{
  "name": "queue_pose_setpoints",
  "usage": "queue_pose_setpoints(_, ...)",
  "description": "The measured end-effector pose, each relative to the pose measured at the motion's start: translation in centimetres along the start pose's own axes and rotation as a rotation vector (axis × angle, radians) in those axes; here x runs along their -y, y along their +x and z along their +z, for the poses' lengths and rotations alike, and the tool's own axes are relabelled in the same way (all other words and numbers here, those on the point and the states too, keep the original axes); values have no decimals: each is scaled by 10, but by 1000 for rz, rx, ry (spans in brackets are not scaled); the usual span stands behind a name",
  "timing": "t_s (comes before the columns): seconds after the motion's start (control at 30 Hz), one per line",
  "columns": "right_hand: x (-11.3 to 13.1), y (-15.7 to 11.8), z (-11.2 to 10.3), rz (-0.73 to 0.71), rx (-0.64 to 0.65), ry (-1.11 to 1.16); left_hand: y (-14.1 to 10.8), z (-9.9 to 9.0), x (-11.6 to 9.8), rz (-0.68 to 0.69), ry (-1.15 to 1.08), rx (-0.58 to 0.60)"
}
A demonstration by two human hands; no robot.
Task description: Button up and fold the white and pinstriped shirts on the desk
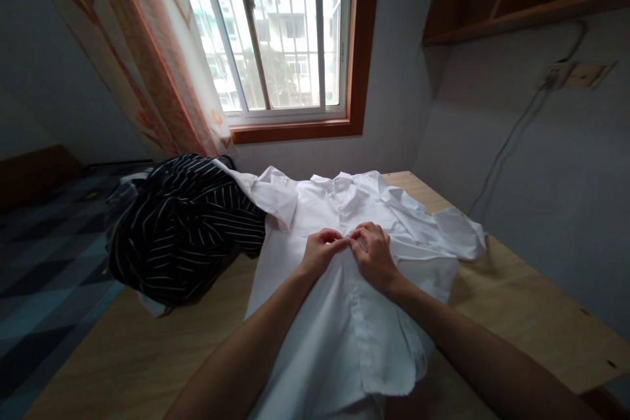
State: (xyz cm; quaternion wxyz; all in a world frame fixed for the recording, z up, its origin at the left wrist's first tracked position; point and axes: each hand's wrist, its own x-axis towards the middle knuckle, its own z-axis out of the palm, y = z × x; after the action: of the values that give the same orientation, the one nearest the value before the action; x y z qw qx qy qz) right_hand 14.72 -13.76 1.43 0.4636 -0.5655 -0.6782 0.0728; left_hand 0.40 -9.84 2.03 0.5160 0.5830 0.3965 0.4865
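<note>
A white button-up shirt (pixel 315 328) lies front up on a wooden table, its collar toward the window and its hem toward me. My left hand (pixel 322 249) pinches the shirt's front placket at about mid-length. Right against it, my right hand (pixel 371 252) pinches the same spot, and the fingertips of both hands meet. The cloth is lifted slightly there. Any button between the fingers is hidden. One sleeve reaches left onto a dark striped pile, and the other lies out to the right.
A heap of black, white-striped clothing (pixel 182 230) sits at the table's left, beside a checked bedspread (pixel 44 289). The wooden table (pixel 522 302) extends right toward the wall. Behind are a window (pixel 285 33) and a curtain (pixel 147 46). A cable (pixel 506 144) hangs from a socket.
</note>
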Motion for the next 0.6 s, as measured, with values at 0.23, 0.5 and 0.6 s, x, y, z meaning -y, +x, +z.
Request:
queue_pose_setpoints(0.23, -10, 0, 5, 75, -10, 161, -3, 3, 0, 147, 120, 3)
queue_pose_setpoints(0.5, -11, 0, 8, 123, -67, 221, -7, 3, -3, 246, 272, -95)
queue_pose_setpoints(0.6, -15, 1, 9, 151, -135, 220, -1, -5, 4, 222, 267, -181)
